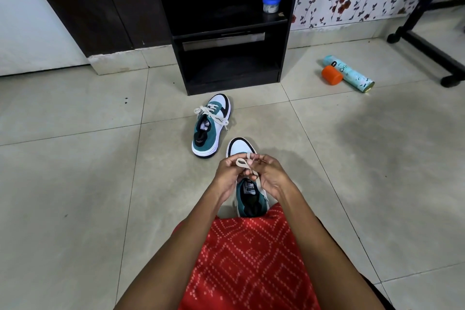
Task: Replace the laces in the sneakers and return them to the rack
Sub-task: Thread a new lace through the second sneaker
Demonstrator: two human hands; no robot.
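Two sneakers in play, both on the tiled floor [75, 158] in front of the black rack [226, 40]. Far sneaker [211, 131]: laced and tied in a bow, toe toward the rack, just short of its base. Near sneaker [241, 145]: directly ahead of the lap, toe pointing away, heel at the edge of the red garment [251, 259]. Left hand [227, 173] and right hand [273, 175] close together above the tongue, each with curled fingers pinching a loop of the pale flat lace [242, 162]; appears to be the tying of the bow. Treat the lace as limp, light and probably low in friction: hold tension on both loops or expect the knot to slacken. Pinch near the crossing, not at the loop ends. Treat each sneaker as light, with a soft upper and a stiffer sole. For the return to the rack, grip at the heel collar or across the sole edge, never by the bow.
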